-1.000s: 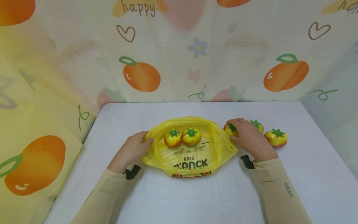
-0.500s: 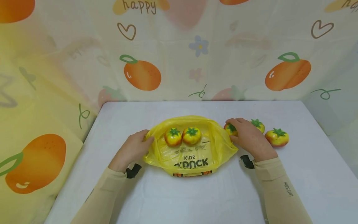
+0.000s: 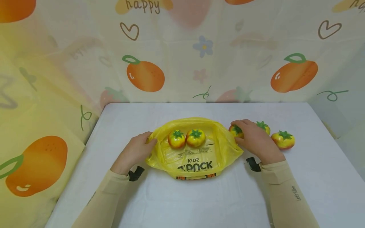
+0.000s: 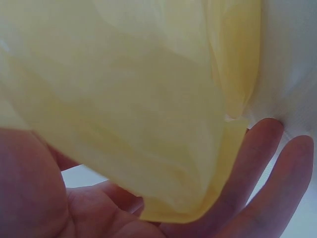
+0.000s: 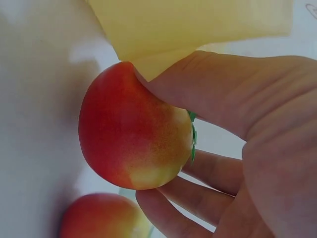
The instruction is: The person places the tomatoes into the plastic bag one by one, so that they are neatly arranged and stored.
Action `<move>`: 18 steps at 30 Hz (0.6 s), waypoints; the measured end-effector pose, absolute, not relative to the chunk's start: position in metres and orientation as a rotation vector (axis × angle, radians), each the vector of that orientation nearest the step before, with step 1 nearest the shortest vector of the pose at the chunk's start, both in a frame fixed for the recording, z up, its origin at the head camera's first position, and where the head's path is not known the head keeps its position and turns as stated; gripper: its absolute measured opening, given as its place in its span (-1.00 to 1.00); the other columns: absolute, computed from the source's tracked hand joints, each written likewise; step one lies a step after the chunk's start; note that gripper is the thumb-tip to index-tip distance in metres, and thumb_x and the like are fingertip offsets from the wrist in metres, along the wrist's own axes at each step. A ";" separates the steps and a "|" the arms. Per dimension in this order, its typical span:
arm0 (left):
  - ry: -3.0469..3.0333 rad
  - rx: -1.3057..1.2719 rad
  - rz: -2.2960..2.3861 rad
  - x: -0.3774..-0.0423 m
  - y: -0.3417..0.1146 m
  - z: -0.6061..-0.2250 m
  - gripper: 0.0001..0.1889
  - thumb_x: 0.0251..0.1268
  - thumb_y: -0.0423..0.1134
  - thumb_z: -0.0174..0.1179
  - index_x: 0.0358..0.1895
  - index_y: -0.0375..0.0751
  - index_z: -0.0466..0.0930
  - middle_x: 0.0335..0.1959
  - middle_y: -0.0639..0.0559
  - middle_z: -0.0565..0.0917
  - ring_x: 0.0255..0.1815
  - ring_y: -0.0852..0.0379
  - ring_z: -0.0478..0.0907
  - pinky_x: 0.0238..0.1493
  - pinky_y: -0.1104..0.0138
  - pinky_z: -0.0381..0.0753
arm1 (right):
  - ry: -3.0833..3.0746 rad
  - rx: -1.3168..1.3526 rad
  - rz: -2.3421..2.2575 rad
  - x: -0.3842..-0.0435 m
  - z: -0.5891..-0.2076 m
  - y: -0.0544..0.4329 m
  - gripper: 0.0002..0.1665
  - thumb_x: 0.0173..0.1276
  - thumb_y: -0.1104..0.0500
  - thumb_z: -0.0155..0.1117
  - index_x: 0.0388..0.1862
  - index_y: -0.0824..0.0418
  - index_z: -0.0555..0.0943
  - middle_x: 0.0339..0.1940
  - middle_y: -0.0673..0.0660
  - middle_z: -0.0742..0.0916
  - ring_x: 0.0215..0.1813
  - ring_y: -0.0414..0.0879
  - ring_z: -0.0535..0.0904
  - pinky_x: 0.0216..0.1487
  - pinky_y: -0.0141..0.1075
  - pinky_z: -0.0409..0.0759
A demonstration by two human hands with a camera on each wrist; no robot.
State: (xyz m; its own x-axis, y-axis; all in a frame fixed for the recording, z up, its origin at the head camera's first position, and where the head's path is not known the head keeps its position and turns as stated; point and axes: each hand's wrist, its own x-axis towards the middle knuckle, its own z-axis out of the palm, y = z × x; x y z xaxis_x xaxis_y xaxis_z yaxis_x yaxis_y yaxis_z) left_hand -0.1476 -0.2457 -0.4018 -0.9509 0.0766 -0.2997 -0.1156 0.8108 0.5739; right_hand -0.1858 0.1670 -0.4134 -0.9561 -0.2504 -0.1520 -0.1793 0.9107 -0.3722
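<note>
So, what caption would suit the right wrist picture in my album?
Right hand gripping a red-and-yellow fruit beside a yellow bag.

Tabletop (image 3: 188,202): evenly lit, soft shadows either side of the yellow bag (image 3: 227,152)
Left wrist view: dim, hazy
Right wrist view: dim

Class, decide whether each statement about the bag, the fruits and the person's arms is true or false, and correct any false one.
1. Two fruits lie inside the yellow bag. True.
2. The left hand holds a fruit. False: the left hand holds the edge of the bag.
3. The right hand holds one fruit beside the bag. True.
4. The fruits have blue tops. False: their leafy tops are green.
5. Every fruit outside the bag is in a hand. False: two more fruits are on the table.
6. Both forearms wear beige sleeves. True.
</note>
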 end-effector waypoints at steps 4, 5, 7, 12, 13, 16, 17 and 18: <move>2.684 -0.030 0.887 -0.147 -0.246 -0.402 -0.49 0.74 0.00 -0.02 0.51 -0.20 0.50 0.20 -0.14 0.72 -0.06 -0.02 0.61 0.03 0.16 0.60 | 2.887 -0.306 -0.558 -0.184 -0.407 0.172 -0.31 0.56 0.06 0.38 0.59 0.10 0.44 0.57 0.34 0.50 0.53 0.35 0.43 0.51 0.37 0.43; 2.682 -0.033 0.890 -0.147 -0.246 -0.402 -0.49 0.74 0.00 -0.02 0.51 -0.20 0.50 0.20 -0.14 0.72 -0.06 -0.02 0.61 0.02 0.17 0.60 | 2.895 -0.307 -0.559 -0.183 -0.406 0.174 -0.31 0.56 0.06 0.39 0.60 0.10 0.44 0.58 0.34 0.50 0.54 0.36 0.43 0.51 0.37 0.42; 2.683 -0.031 0.891 -0.146 -0.246 -0.402 -0.49 0.74 -0.01 -0.02 0.51 -0.20 0.50 0.18 -0.14 0.73 -0.07 -0.01 0.60 0.01 0.18 0.59 | 2.905 -0.300 -0.566 -0.182 -0.402 0.178 -0.29 0.56 0.03 0.40 0.60 0.10 0.43 0.58 0.35 0.50 0.53 0.37 0.42 0.51 0.38 0.41; 2.684 -0.029 0.887 -0.146 -0.246 -0.402 -0.49 0.74 -0.01 -0.02 0.51 -0.21 0.50 0.20 -0.14 0.72 -0.05 -0.02 0.60 0.03 0.16 0.60 | 2.924 -0.278 -0.619 -0.178 -0.393 0.188 -0.27 0.54 -0.03 0.42 0.59 0.09 0.44 0.55 0.36 0.51 0.51 0.36 0.41 0.50 0.39 0.41; 2.684 -0.031 0.888 -0.146 -0.245 -0.402 -0.49 0.74 -0.01 -0.02 0.51 -0.21 0.50 0.21 -0.14 0.72 -0.04 -0.02 0.60 0.04 0.16 0.60 | 2.929 -0.281 -0.630 -0.178 -0.391 0.190 -0.27 0.54 -0.04 0.42 0.59 0.09 0.44 0.55 0.36 0.51 0.50 0.36 0.41 0.49 0.39 0.41; 2.685 -0.032 0.893 -0.146 -0.245 -0.402 -0.49 0.74 -0.01 -0.02 0.52 -0.21 0.49 0.23 -0.15 0.72 -0.02 -0.03 0.61 0.06 0.14 0.60 | 2.948 -0.291 -0.657 -0.176 -0.385 0.195 -0.28 0.54 -0.02 0.42 0.58 0.10 0.45 0.53 0.35 0.53 0.47 0.34 0.43 0.47 0.37 0.43; 2.683 -0.037 0.897 -0.146 -0.244 -0.402 -0.50 0.74 -0.02 -0.01 0.51 -0.20 0.50 0.24 -0.14 0.72 -0.01 -0.03 0.60 0.08 0.13 0.60 | 2.954 -0.299 -0.669 -0.175 -0.383 0.197 -0.29 0.54 -0.02 0.42 0.58 0.09 0.46 0.52 0.34 0.54 0.46 0.32 0.44 0.46 0.35 0.43; 2.682 -0.038 0.900 -0.146 -0.244 -0.402 -0.50 0.74 -0.02 -0.01 0.51 -0.20 0.50 0.25 -0.14 0.71 0.00 -0.03 0.60 0.09 0.12 0.60 | 2.959 -0.303 -0.681 -0.173 -0.380 0.199 -0.30 0.55 -0.02 0.41 0.58 0.09 0.46 0.52 0.33 0.54 0.45 0.31 0.44 0.46 0.34 0.43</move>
State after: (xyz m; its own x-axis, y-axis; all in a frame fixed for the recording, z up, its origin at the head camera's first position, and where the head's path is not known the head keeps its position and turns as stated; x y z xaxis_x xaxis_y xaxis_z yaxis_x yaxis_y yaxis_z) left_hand -0.1464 -0.2436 -0.4021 -0.9512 0.0728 -0.2999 -0.1229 0.8020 0.5846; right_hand -0.1731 0.1987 -0.3801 -0.9762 -0.2126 -0.0435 -0.1722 0.8809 -0.4409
